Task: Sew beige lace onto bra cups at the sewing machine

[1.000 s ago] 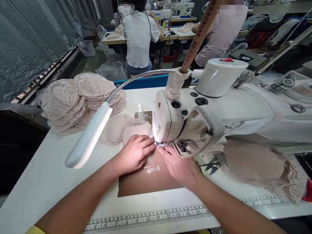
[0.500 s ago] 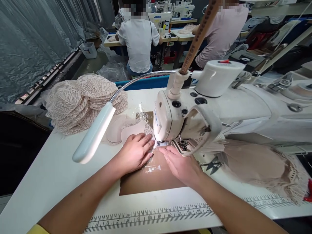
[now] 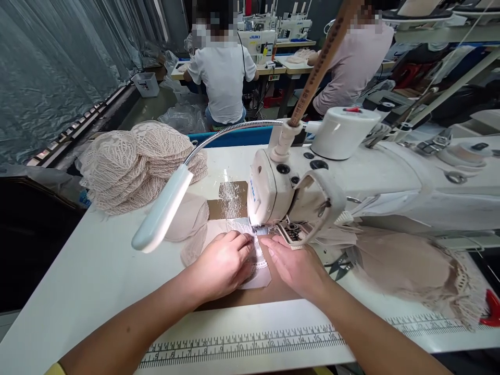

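My left hand (image 3: 222, 263) lies curled on a beige lace bra cup (image 3: 255, 260) just in front of the needle of a white sewing machine (image 3: 297, 192), fingers pressing the fabric down. My right hand (image 3: 295, 265) rests flat beside it, fingers stretched toward the presser foot (image 3: 262, 230). The lace edge runs between both hands. More padded cups (image 3: 189, 221) lie left of the needle, partly behind the lamp.
A gooseneck lamp (image 3: 162, 213) hangs over the table's left. A stack of lace cups (image 3: 133, 164) sits at far left. Sewn pieces (image 3: 410, 268) and snips (image 3: 338, 265) lie under the machine arm. A ruler strip (image 3: 242, 346) runs along the front edge. Two people sew beyond.
Both hands have drawn back toward me, pulling the lace cup out from under the foot. The left hand's fingers have curled. The view has tilted slightly.
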Motion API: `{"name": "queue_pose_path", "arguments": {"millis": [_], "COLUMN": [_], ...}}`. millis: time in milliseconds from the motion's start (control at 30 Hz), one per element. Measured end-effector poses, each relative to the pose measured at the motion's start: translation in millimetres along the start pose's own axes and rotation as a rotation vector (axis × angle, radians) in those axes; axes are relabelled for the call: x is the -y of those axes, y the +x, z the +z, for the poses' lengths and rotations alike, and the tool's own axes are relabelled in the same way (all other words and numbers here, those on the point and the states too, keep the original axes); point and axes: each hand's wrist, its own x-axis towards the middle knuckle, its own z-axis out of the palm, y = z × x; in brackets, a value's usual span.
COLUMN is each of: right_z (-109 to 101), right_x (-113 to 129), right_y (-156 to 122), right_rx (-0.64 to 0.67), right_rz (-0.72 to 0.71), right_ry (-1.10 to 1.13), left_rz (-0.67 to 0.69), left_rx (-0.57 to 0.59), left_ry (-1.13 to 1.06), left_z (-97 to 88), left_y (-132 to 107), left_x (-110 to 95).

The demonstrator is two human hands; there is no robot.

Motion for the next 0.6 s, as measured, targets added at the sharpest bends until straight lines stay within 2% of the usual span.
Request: {"name": "queue_pose_path", "arguments": {"millis": [167, 433, 600], "right_z": [-4.1, 0.9, -1.4], "right_x": [2.3, 2.6, 1.2], "right_y": [-2.4, -2.3, -6.0], "right_rx": [0.039, -0.023, -0.038], "right_rz": [-0.116, -0.115, -0.155], "right_ry": [0.088, 0.002, 0.082], "left_rz": [0.027, 0.029, 0.062], "left_rx": [-0.018, -0.017, -0.03], "left_ry": [0.044, 0.068, 0.102], "left_z": [7.4, 6.5, 5.9], "left_y": [-2.8, 1.8, 3.5], "left_x": [-0.5, 10.2, 14.9]}}
